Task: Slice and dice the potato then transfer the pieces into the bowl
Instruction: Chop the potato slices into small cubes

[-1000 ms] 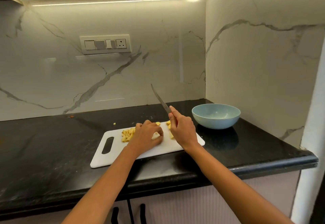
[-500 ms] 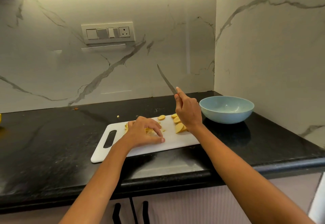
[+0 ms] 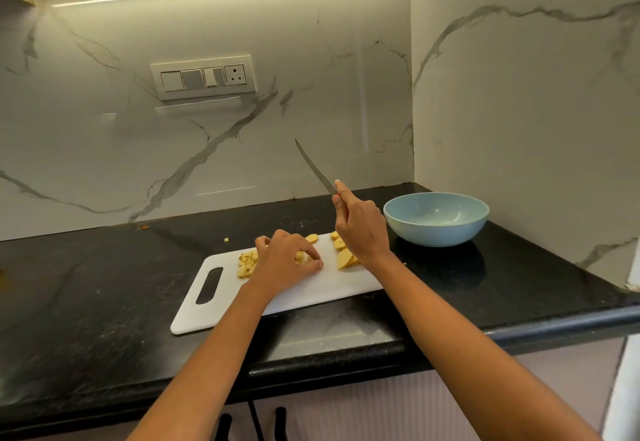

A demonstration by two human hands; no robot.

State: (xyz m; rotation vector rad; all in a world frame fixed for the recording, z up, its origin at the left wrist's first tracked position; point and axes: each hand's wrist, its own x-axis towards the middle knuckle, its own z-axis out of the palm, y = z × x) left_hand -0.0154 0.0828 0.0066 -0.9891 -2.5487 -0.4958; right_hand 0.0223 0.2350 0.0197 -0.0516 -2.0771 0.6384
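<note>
Midway through dicing, the left hand (image 3: 287, 260) curls its fingers over potato slices (image 3: 346, 257) on the cutting board (image 3: 311, 295); the right hand (image 3: 360, 229) clamps the raised knife (image 3: 315, 170). The bowl (image 3: 436, 219) waits at 2 o'clock. Next: lower the blade beside the fingertips.

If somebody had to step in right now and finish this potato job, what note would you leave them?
Right hand grips the knife, blade raised off the board and pointing up and away.
Left hand rests on the white cutting board, fingers curled over some potato pieces; whether it pinches them I cannot tell.
Diced pieces lie left of that hand; uncut slices lie to its right, near the knife hand.
Blue bowl stands on the counter right of the board, with no potato in it.
Done: slicing, part of the dicing.
Left: dice the remaining slices, then move everything into the bowl.
</note>
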